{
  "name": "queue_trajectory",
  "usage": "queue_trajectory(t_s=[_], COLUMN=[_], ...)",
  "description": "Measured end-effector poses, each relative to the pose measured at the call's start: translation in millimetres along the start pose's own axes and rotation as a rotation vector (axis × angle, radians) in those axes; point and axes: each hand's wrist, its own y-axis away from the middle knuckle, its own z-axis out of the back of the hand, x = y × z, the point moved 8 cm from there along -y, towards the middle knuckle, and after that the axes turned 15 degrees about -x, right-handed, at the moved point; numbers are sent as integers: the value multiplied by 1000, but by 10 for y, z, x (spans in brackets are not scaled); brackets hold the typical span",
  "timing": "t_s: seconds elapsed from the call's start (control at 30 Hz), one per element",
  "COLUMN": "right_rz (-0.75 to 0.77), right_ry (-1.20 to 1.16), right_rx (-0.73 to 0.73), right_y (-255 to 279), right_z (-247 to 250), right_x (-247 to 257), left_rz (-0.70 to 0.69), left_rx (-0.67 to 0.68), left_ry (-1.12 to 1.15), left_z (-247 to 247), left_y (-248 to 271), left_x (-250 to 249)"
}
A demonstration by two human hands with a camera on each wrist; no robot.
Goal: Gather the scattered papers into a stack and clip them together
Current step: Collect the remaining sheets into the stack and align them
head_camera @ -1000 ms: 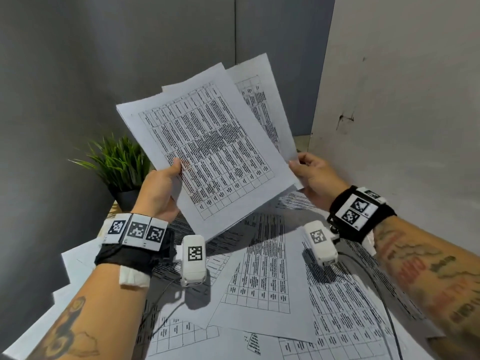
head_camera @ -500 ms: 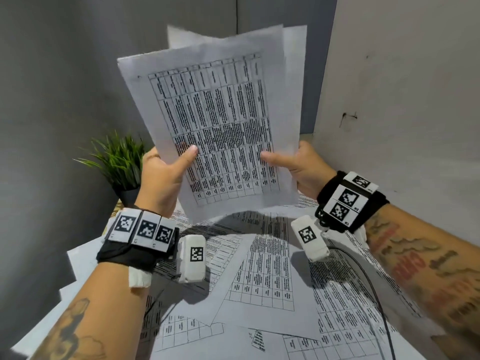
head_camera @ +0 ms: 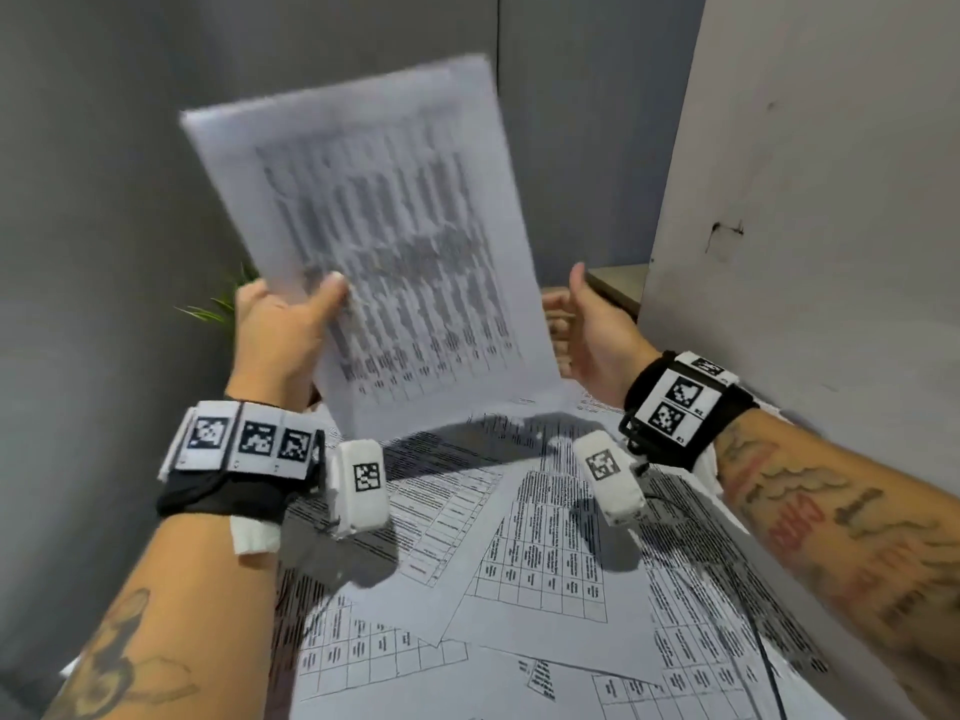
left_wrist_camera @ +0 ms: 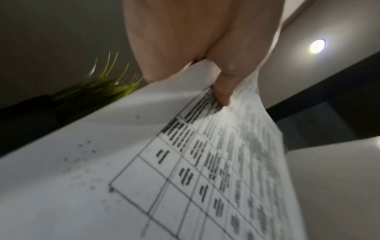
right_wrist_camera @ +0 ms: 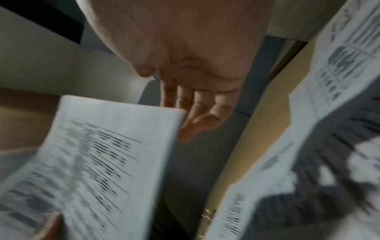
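Potted plant (head_camera: 218, 309) at 9 o'clock, green blades mostly hidden behind the left hand (head_camera: 280, 335). Left hand raised above the desk, thumb pressed on the printed face of the held papers (head_camera: 384, 241), fingers (left_wrist_camera: 224, 92) curled behind them: a firm pinch near the lower left corner. Held papers upright, tilted, motion-blurred, at 12 o'clock. Right hand (head_camera: 592, 330) just beside the papers' right edge at 2 o'clock, palm open, fingers (right_wrist_camera: 197, 105) straight and spread, thumb up; touching or not, cannot tell. Loose sheets (head_camera: 545, 553) overlap at odd angles across the desk (head_camera: 618, 283) below both wrists, 5 to 7 o'clock.
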Motion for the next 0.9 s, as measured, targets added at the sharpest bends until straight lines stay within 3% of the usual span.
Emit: queue_trajectory(t_s=[0.07, 0.17, 0.27, 0.37, 0.5, 0.7, 0.9], right_rz=[-32, 52, 127, 96, 32, 122, 101], right_ry=[376, 1174, 1486, 1523, 1534, 1509, 1410], right_rx=[55, 335, 464, 533, 488, 437, 432], right_y=[-5, 142, 262, 231, 236, 205, 272], right_z=[-79, -328, -634, -845, -834, -883, -937], right_x=[-192, -436, -484, -601, -590, -660, -641], left_rz=[-54, -66, -53, -46, -36, -16, -14], left_rx=[-120, -187, -197, -189, -174, -161, -153], left_ry=[57, -2, -12, -40, -24, -4, 17], left_z=[214, 379, 407, 387, 373, 353, 314], left_y=[-117, -216, -243, -218, -212, -175, -136], left_x=[-107, -122, -75, -52, -43, -48, -65])
